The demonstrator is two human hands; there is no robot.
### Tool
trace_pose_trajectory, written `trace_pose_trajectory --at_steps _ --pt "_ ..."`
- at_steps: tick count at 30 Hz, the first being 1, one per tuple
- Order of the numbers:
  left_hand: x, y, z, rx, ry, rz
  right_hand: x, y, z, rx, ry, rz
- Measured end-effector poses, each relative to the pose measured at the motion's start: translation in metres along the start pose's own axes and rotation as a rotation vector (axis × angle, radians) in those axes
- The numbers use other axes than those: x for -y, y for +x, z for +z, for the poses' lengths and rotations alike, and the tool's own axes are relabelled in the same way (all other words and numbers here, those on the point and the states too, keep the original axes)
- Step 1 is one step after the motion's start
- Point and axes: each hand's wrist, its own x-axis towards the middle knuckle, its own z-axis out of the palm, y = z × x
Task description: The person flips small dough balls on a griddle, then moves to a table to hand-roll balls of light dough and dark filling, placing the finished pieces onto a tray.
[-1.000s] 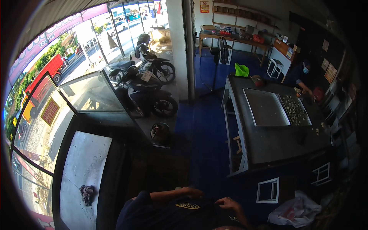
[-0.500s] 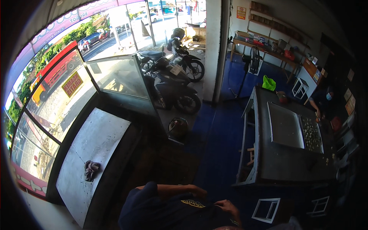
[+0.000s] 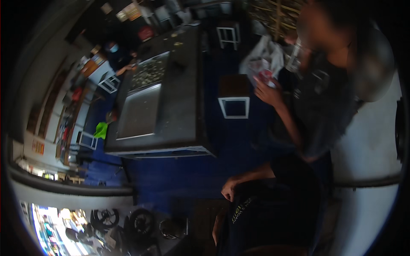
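My right hand (image 3: 229,190) hangs bent at the wrist in front of my dark shirt (image 3: 273,209), its fingers curled in, with nothing visible in them. A strip of my left hand or wrist (image 3: 215,230) shows at the shirt's edge; its fingers are hidden. Neither hand touches the dark worktable (image 3: 181,98) ahead. On that table lies a shallow metal tray (image 3: 140,111), with a second tray (image 3: 149,72) of small pale pieces beyond it.
Close on the right a person (image 3: 324,94) holds a clear plastic bag (image 3: 262,72) with something red in it. A masked person (image 3: 119,62) works at the table's far side. Stools (image 3: 234,106) stand beside it on the blue floor (image 3: 171,175). Motorcycles (image 3: 141,222) are at the lower left.
My view has swung to the right, away from the metal-topped counter and street window. The worktable moved from right to upper middle, and the standing person came into view. Both arms stay near my body.
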Motion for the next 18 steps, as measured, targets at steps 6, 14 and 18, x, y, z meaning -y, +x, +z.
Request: trace_pose_trajectory --at_steps 6,14,18 --pt "-0.009 -0.002 -0.011 0.033 0.092 0.012 0.021 -0.022 0.009 -0.144 0.067 0.018" --pt "-0.035 0.006 -0.013 0.038 0.128 0.047 0.039 -0.065 0.01 -0.441 0.258 0.18" --pt "-0.042 0.032 -0.014 0.099 0.19 0.138 0.035 -0.088 0.011 -0.781 0.201 0.293"
